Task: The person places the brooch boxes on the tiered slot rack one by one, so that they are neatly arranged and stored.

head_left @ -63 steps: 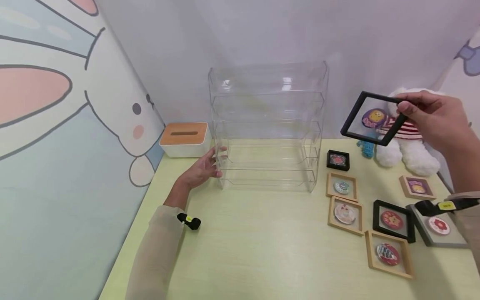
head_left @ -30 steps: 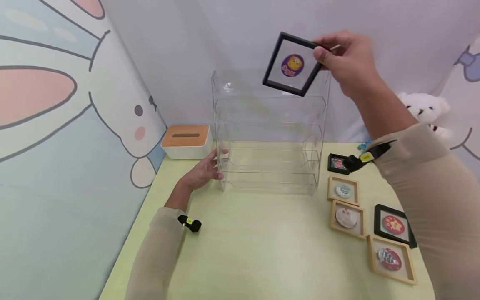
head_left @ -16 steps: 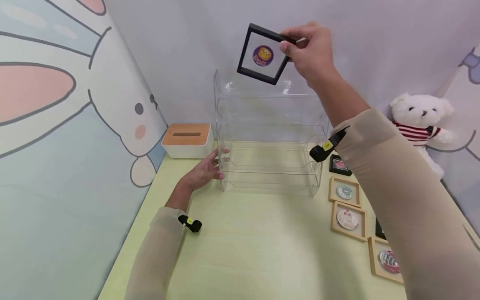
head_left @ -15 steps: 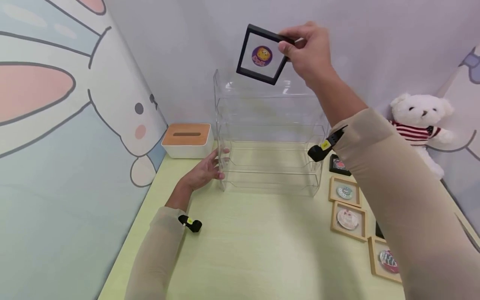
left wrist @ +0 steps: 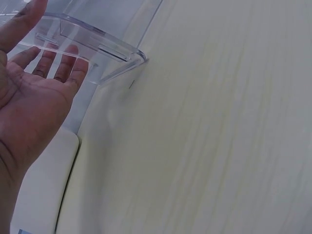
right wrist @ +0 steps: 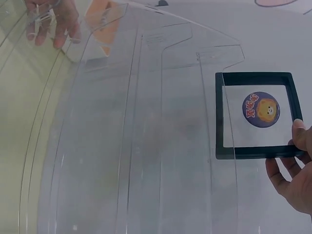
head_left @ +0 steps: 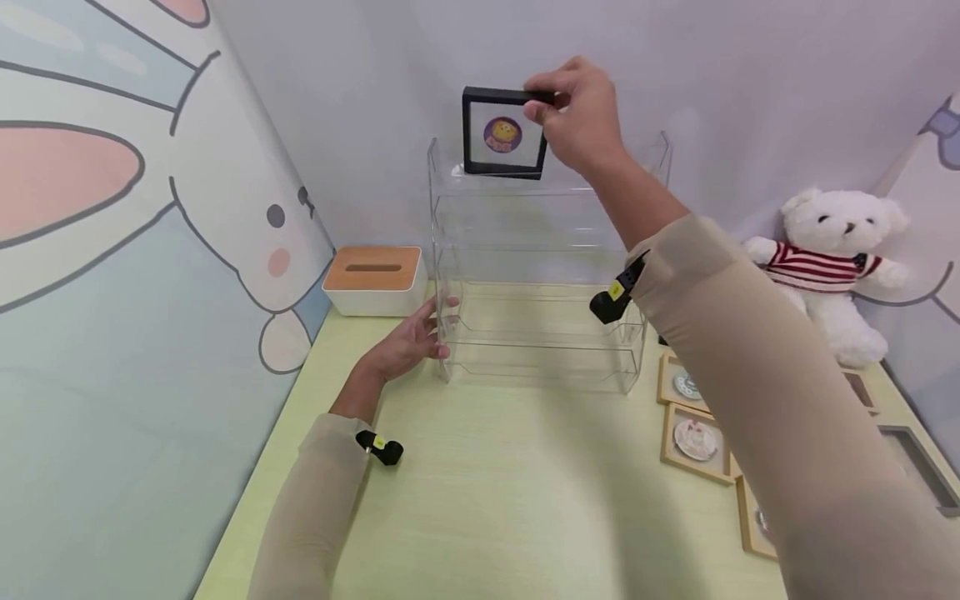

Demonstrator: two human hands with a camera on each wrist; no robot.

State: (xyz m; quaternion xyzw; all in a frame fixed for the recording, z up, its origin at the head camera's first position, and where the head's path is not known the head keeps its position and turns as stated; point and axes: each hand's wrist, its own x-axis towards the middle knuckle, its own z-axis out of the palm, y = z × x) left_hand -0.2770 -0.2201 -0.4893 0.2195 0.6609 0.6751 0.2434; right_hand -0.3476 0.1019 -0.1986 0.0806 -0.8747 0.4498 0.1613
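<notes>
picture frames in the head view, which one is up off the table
The black frame with the purple badge, pinched upright by the right hand at the top of the clear rack. The other frames in view lie on the table.

Pale lilac-grey back wall (head_left: 360, 117), cartoon rabbit mural (head_left: 225, 192) at left, light yellow-green wood-grain tabletop (head_left: 487, 483) below.
</notes>
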